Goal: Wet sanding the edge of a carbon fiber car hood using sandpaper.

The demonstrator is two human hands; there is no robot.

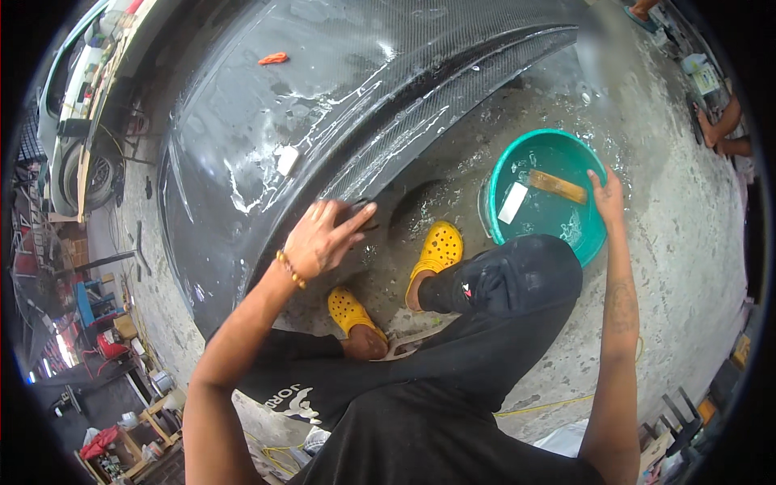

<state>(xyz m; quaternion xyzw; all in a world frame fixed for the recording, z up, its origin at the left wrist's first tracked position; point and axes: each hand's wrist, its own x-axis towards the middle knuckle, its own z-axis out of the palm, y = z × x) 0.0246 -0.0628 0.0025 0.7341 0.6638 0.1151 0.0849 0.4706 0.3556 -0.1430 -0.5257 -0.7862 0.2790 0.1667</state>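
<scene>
My left hand (pixel 325 236) is closed at the near edge of a wet, black woven carbon-fibre car panel (pixel 364 113). Its fingers press round a small dark piece (pixel 356 212), mostly hidden, whose kind I cannot make out. My right hand (pixel 608 196) grips the right rim of a green bucket (pixel 558 141), thumb on the inside. The bucket is tilted towards me against my raised knee. In its shallow water lie a brown block (pixel 558 186) and a white rectangular block (pixel 512 203).
On the panel rest a white block (pixel 287 160) and an orange-red crumpled piece (pixel 273 58). Yellow clogs (pixel 440 245) are on my feet between panel and bucket. A yellow cord (pixel 546 406) crosses the concrete floor. Another person's hand (pixel 711 133) shows far right.
</scene>
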